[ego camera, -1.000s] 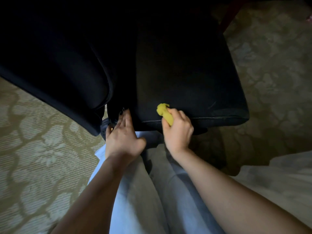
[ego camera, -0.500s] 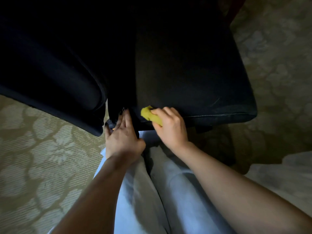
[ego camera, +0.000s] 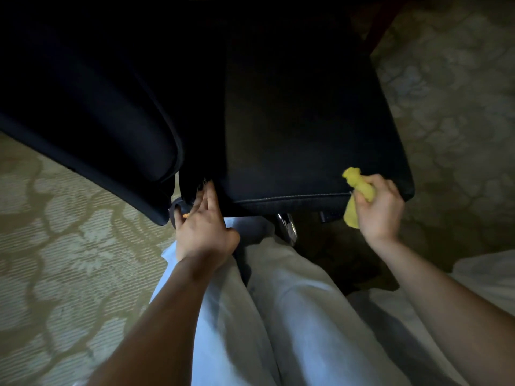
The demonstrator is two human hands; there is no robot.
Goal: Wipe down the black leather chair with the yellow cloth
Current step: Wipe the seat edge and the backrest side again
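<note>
A person works at a black leather chair, gripping a bunched yellow cloth in the right hand at the front right corner of the seat cushion. The fingers curl round the middle of the cloth. One crumpled end pokes out above them and lies against the top of the cushion just behind its front edge. The other end hangs below the palm, in front of the cushion's face.

The left hand holds nothing. Its fingers are straight and close together, with the fingertips pressed into the dark gap where the cushion's left front corner meets a tall padded panel of the chair. The thumb sticks out to the side.

A pale stitched seam runs along the cushion's front edge between the two hands, which are well apart. Below the seat a shiny metal part shows just above the person's light trousers, which fill the lower middle of the view. The chair stands on a beige carpet with a large floral pattern, visible on both sides. The leather lies deep in shadow, and its upper parts cannot be made out
</note>
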